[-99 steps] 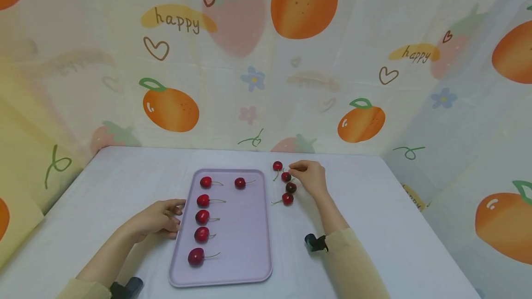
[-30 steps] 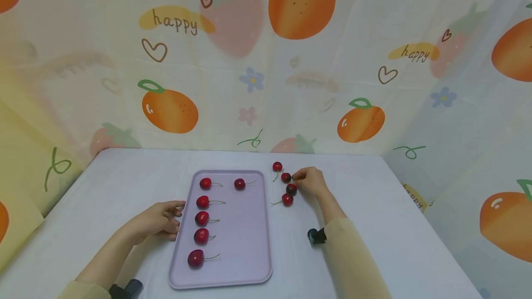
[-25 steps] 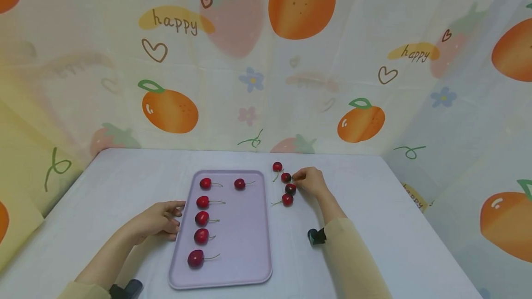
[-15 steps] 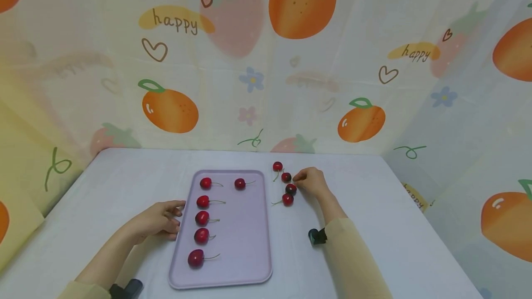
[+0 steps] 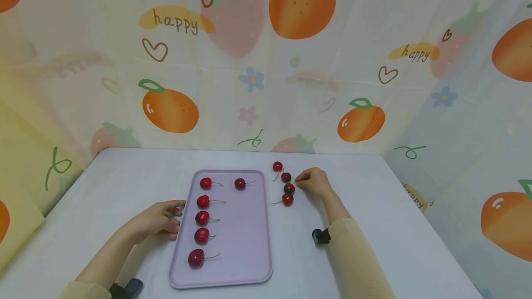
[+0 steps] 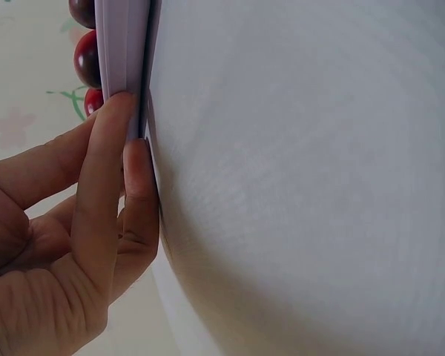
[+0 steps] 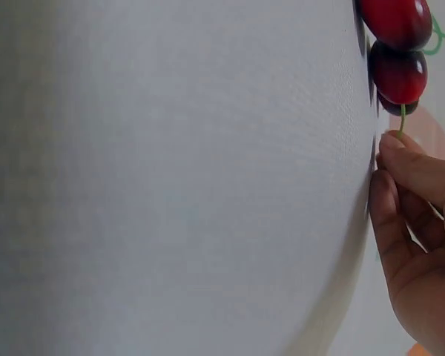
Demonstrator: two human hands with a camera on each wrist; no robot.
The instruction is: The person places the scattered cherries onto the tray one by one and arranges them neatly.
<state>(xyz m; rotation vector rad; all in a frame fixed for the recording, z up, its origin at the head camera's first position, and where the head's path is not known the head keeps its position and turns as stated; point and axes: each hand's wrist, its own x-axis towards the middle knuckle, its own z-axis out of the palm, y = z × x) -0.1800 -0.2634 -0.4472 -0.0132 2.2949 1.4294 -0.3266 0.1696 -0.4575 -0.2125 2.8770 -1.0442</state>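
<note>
Head view: right of the tray (image 5: pixel 241 243), the right hand (image 5: pixel 314 182) pinches the stem (image 7: pixel 403 119) of one cherry (image 5: pixel 289 189), fingers narrow. Three loose cherries (image 5: pixel 287 200) lie beside it on the worktop (image 5: pixel 399 234). Left hand (image 5: pixel 157 218) touches the tray's left edge, fingers loosely extended. Six cherries (image 5: pixel 202 218) lie in the tray: five along its left side, one near its far end.

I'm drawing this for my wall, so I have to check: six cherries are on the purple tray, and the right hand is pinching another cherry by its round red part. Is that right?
Not quite: the right hand is pinching that cherry by its stem, as the right wrist view shows. The rest is right.
</note>
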